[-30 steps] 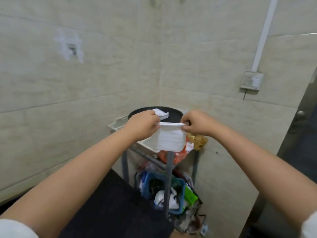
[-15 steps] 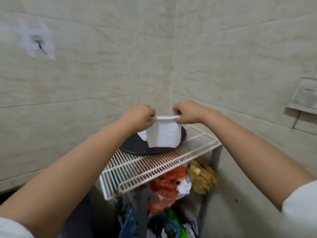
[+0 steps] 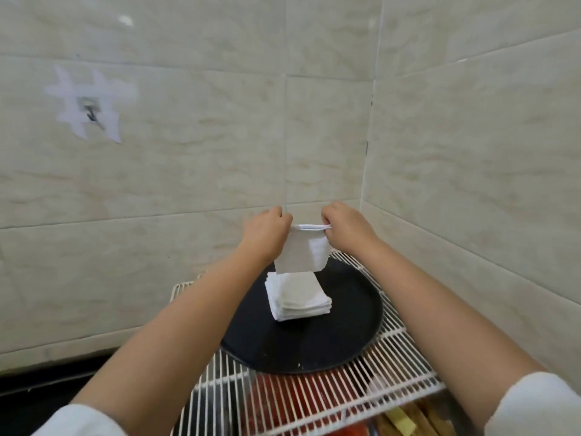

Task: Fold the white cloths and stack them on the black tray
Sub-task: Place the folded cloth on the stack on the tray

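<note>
No legible text, labels or nos.

A folded white cloth (image 3: 301,253) hangs above the cloth stack (image 3: 298,298) on the round black tray (image 3: 349,328)

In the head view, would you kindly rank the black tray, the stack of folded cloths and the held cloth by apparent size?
1. black tray, clearly largest.
2. stack of folded cloths and held cloth: they look about alike, so I would not rank them.
</note>
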A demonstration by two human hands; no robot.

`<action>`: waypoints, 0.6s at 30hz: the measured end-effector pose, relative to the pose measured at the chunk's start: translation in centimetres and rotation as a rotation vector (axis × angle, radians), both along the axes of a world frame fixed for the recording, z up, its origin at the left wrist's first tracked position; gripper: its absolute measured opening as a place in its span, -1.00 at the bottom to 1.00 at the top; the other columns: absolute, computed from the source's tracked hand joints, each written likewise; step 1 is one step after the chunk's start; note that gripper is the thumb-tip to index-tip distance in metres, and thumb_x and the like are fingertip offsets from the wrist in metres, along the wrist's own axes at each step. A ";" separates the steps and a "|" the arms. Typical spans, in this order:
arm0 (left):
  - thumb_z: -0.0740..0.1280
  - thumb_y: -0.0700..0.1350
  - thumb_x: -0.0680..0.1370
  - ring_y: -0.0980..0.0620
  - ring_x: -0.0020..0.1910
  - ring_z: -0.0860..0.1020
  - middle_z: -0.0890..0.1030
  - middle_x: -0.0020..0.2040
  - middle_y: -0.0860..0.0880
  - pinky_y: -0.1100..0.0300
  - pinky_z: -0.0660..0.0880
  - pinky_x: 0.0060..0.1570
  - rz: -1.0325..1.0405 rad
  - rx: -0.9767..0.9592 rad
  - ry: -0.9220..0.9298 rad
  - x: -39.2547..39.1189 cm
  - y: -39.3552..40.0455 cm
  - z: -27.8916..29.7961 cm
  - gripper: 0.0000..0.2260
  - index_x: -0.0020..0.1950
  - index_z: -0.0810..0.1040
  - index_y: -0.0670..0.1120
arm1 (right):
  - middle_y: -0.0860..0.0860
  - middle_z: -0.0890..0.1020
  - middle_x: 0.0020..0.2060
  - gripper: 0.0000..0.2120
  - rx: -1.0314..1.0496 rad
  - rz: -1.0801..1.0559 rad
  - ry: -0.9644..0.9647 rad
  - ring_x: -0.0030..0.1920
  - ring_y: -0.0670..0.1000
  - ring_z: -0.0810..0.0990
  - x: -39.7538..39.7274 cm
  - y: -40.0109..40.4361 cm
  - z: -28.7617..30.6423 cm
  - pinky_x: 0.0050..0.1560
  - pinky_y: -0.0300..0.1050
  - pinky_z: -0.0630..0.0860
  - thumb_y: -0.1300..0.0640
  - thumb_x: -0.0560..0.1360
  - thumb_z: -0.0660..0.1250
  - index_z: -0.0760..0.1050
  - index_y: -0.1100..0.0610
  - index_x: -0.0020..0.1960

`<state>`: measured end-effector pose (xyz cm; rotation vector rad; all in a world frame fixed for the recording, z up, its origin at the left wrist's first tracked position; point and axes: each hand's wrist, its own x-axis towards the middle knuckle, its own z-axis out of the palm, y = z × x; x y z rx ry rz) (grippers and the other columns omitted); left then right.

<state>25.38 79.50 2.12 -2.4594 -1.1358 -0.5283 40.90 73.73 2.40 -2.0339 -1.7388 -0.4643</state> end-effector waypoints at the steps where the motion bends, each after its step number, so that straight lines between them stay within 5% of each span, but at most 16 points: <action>1: 0.17 -0.24 0.58 -0.16 -0.03 0.46 0.45 0.10 -0.16 0.11 0.26 -0.25 0.011 0.012 0.006 0.4 1.0 -0.3 -0.86 0.12 0.41 -0.21 | 0.17 0.48 -0.05 -0.84 0.038 -0.003 0.001 -0.12 0.21 0.49 0.4 1.0 -0.5 -0.26 -0.09 0.25 0.44 0.40 0.15 0.43 0.26 -0.09; 7: 0.15 -0.21 0.59 -0.15 0.02 0.48 0.47 0.08 -0.16 0.11 0.27 -0.29 -0.083 0.022 0.196 0.7 3.3 -3.8 -0.85 0.11 0.43 -0.21 | 0.25 0.50 -0.36 -0.87 0.165 0.204 -0.051 -0.51 0.22 0.46 2.0 3.1 -6.1 -0.49 -0.19 0.20 0.49 0.21 0.31 0.42 0.32 -0.33; 10: 0.51 -0.20 0.30 -0.11 -0.37 0.55 0.55 -0.28 -0.13 0.20 0.29 -0.57 -0.318 0.136 0.232 -0.1 1.8 -5.9 -0.83 -0.24 0.55 -0.20 | 0.17 0.51 -0.37 -0.89 0.148 0.289 -0.124 -0.47 0.16 0.49 3.1 1.4 -9.1 -0.49 -0.12 0.26 0.26 0.30 0.14 0.43 0.24 -0.33; 12: 0.55 -0.20 0.12 -0.05 -0.58 0.48 0.49 -0.48 -0.06 0.33 0.26 -0.69 -0.393 0.169 0.211 -0.6 1.8 -7.6 -0.77 -0.46 0.49 -0.14 | 0.13 0.51 -0.38 -0.87 0.098 0.325 -0.198 -0.47 0.12 0.50 3.2 0.2 -10.8 -0.53 -0.10 0.31 0.22 0.28 0.13 0.43 0.22 -0.35; 15: 0.38 -0.14 0.16 -0.03 -0.59 0.48 0.47 -0.50 -0.03 0.35 0.28 -0.68 -0.436 0.113 0.269 -0.9 1.2 -9.6 -0.89 -0.49 0.47 -0.12 | 0.16 0.51 -0.37 -0.87 -0.035 0.373 -0.192 -0.46 0.15 0.52 3.1 -0.4 -12.8 -0.61 -0.15 0.37 0.37 0.20 0.36 0.42 0.24 -0.34; 18: 0.32 -0.15 0.33 -0.08 -0.46 0.55 0.53 -0.36 -0.09 0.24 0.34 -0.59 -0.368 0.022 0.368 -0.8 0.8 -10.4 -0.88 -0.36 0.54 -0.18 | 0.24 0.54 -0.21 -0.97 -0.128 0.326 -0.085 -0.27 0.22 0.55 3.1 -0.4 -13.1 -0.38 0.05 0.45 0.39 0.34 0.30 0.47 0.32 -0.22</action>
